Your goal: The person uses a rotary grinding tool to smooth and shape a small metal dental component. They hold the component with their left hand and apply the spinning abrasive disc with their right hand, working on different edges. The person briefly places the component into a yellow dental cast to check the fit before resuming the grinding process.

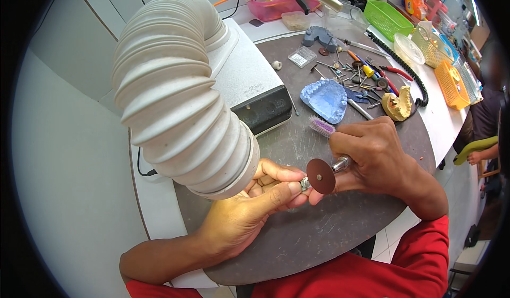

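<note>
My left hand (254, 202) pinches a small shiny metal dental piece (304, 183) between thumb and fingertips, just below the mouth of a ribbed white hose. Closed round a silver rotary handpiece (341, 163), my right hand (372, 152) meets the left near the fingertips. On the handpiece's tip sits a round brown cutting disc (321, 176), right beside the metal piece. Whether disc and piece touch, I cannot tell. Behind the right hand lies a brush with purple and white bristles (322, 127). A blue dental cast (325, 100) rests farther back.
The thick ribbed hose (175, 90) arches in from a white box unit (249, 59) on the left. Several burs and hand tools (361, 74) litter the back right, near a yellow dental cast (397, 104) and a coiled black cord (406, 64). Baskets (388, 19) line the counter.
</note>
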Motion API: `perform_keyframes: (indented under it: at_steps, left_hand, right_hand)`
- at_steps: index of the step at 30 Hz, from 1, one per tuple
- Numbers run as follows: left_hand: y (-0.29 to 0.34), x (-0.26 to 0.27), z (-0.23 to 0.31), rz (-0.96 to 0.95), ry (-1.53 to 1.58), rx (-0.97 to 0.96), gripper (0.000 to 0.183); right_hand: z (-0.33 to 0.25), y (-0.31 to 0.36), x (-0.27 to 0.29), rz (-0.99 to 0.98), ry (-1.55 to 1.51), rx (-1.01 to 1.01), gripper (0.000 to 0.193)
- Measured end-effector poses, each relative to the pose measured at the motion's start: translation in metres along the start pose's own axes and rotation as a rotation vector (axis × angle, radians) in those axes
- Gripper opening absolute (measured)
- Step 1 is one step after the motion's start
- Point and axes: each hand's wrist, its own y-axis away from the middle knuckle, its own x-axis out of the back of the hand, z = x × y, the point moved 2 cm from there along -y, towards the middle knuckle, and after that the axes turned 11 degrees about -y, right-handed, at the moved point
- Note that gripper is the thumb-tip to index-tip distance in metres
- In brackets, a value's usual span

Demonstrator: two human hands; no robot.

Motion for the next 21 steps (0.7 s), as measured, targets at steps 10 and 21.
perform_keyframes:
  at_steps: [10,21]
  left_hand:
    - [0.0,-0.0004,0.0002,0.014,0.009,0.005,0.01]
    - [-0.0002,-0.0005,-0.0006,0.018,0.006,0.0,0.009]
  right_hand:
    - [0.0009,0.0,0.0014,0.002,0.01,-0.008,0.056]
    - [0.0012,0.0001,0.0009,-0.007,0.002,-0.008,0.057]
